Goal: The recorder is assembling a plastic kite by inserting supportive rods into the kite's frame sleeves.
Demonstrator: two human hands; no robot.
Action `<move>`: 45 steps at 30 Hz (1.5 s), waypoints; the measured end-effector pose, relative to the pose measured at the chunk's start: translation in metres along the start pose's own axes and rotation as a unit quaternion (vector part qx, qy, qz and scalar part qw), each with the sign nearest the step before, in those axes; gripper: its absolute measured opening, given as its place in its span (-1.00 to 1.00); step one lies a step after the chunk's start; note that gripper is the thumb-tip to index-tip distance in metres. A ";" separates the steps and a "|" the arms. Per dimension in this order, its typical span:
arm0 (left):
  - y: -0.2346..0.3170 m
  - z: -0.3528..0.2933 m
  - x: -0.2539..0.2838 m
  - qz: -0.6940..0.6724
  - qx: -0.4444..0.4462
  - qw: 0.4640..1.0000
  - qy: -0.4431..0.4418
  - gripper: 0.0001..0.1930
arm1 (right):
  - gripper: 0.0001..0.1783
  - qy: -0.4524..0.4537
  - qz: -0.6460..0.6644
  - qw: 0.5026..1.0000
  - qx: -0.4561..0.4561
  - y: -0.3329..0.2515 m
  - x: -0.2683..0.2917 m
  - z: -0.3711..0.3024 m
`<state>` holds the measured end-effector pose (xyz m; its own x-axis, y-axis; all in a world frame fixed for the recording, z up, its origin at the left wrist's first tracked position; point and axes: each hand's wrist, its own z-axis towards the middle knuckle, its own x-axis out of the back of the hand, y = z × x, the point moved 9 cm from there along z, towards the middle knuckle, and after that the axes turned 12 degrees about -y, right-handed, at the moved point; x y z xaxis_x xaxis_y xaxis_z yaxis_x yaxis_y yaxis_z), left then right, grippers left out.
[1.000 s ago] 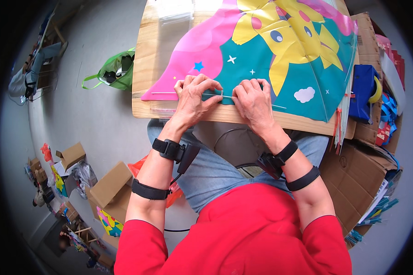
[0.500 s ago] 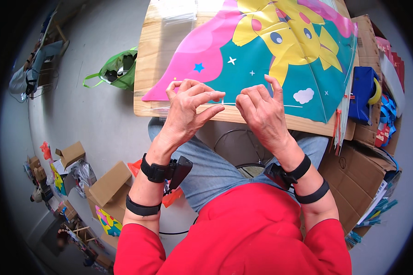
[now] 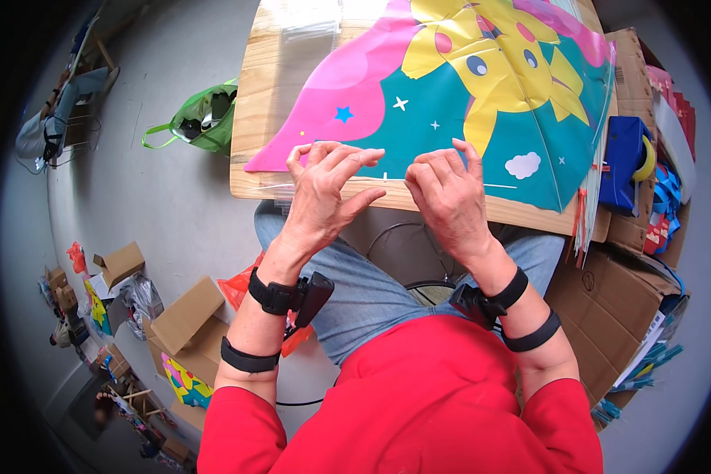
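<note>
A thin white rod (image 3: 501, 186) runs left to right along the near edge of a kite sheet (image 3: 419, 150), which is teal and pink with a yellow cartoon figure. Between my hands, a small white piece (image 3: 385, 176) stands across the rod. My left hand (image 3: 324, 186) is open over the rod's left part, thumb and fingers parted around the space beside that piece. Curled fingers close my right hand (image 3: 449, 189) on the rod, its index finger raised. The fingertips' exact grip there is hidden.
The wooden table (image 3: 265, 103) carries clear plastic sleeves (image 3: 308, 39). At its right side are a blue tape dispenser (image 3: 622, 162), bundled thin sticks (image 3: 588, 205) and cardboard boxes (image 3: 608, 316). A green bag (image 3: 209, 118) stands left of the table, and an opened carton (image 3: 189, 316) lies lower left.
My left thumb and fingers have spread apart, letting go of the small white piece. My right index finger has lowered slightly; the right hand otherwise stays nearly in place.
</note>
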<state>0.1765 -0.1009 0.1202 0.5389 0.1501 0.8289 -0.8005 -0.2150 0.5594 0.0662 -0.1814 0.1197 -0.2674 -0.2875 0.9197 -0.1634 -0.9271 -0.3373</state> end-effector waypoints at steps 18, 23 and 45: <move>-0.010 -0.036 -0.070 0.177 -0.051 0.983 0.002 -0.59 | -0.86 0.019 0.025 0.997 -0.069 0.034 -0.051 -0.005; -0.009 -0.036 -0.067 0.170 -0.045 0.984 0.014 -0.60 | -0.87 0.017 0.030 0.997 -0.062 0.032 -0.053 -0.002; -0.003 -0.024 -0.052 0.142 -0.016 0.989 0.027 -0.83 | -0.89 0.002 0.021 0.997 -0.077 0.034 -0.060 0.002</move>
<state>0.1441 -0.0850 0.0753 0.2768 0.1395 0.9507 -0.9262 -0.2249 0.3026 0.0787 -0.1961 0.0538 -0.2801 -0.3244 0.9035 -0.2950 -0.8665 -0.4026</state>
